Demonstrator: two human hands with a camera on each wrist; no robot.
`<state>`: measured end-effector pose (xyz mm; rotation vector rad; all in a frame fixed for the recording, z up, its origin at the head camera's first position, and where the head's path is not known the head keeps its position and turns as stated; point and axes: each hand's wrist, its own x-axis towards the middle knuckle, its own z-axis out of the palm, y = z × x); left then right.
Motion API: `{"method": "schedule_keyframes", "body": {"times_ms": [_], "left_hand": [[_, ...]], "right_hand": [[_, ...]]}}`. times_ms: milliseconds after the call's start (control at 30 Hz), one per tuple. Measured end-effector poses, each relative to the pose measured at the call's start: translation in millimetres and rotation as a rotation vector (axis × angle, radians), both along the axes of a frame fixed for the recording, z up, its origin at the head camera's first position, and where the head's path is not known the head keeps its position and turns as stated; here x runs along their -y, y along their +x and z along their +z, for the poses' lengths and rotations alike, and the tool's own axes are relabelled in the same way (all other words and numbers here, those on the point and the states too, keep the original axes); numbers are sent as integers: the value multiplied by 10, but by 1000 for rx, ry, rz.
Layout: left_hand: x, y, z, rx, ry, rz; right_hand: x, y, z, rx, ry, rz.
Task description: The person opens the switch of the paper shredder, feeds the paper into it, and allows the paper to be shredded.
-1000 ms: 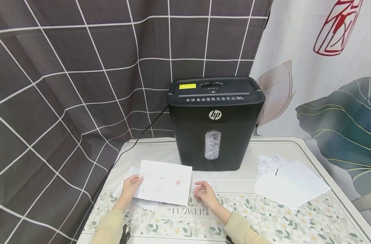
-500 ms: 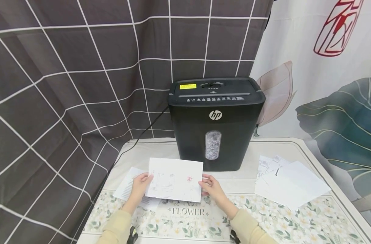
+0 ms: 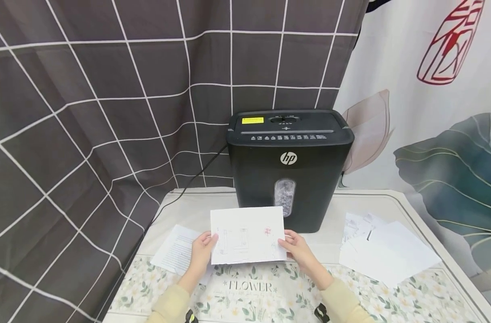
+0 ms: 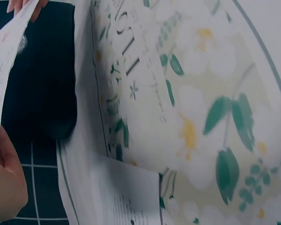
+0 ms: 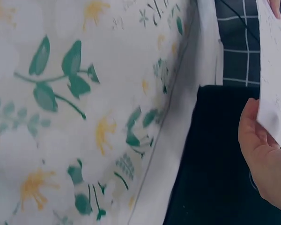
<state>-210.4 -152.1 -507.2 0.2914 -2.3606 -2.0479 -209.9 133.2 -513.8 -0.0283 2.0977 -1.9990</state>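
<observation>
A white sheet of paper (image 3: 249, 240) with line drawings and a red mark is held up between both hands, in front of the black HP paper shredder (image 3: 265, 175). My left hand (image 3: 202, 255) pinches its left edge, thumb on the near face. At the opposite edge my right hand (image 3: 301, 253) pinches it the same way. Both wrist views show the paper raised over the table; in the right wrist view, fingers (image 5: 250, 126) curl behind its corner. The sheet overlaps the shredder's lower front and part of its clear window (image 3: 284, 193), which shows shredded bits.
A printed sheet (image 3: 176, 249) lies on the table to the left, partly behind the left hand. Several loose papers (image 3: 390, 251) lie at the right. A black cord (image 3: 193, 179) runs from the shredder along the left side. A grid-patterned curtain (image 3: 148, 112) hangs behind.
The left hand has carried the paper rightward from the left-hand sheets, uncovering the printed one. The right hand, free at first, has taken hold of the right edge. The head view has shifted slightly.
</observation>
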Motion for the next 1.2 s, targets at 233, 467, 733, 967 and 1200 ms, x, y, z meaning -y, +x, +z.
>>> {"method": "schedule_keyframes", "body": {"times_ms": [233, 467, 733, 967, 1200], "left_hand": [[-144, -9, 40, -27, 44, -33], [-217, -9, 160, -34, 67, -123], [-258, 85, 379, -86, 11, -219], [-253, -55, 372, -158, -13, -253], [-241, -130, 574, -221, -59, -253]], "right_hand": [[-165, 13, 25, -17, -45, 10], [-284, 51, 130, -37, -28, -43], [-424, 61, 266, -68, 59, -83], [-498, 64, 431, -160, 106, -78], [-531, 51, 631, -246, 196, -107]]}}
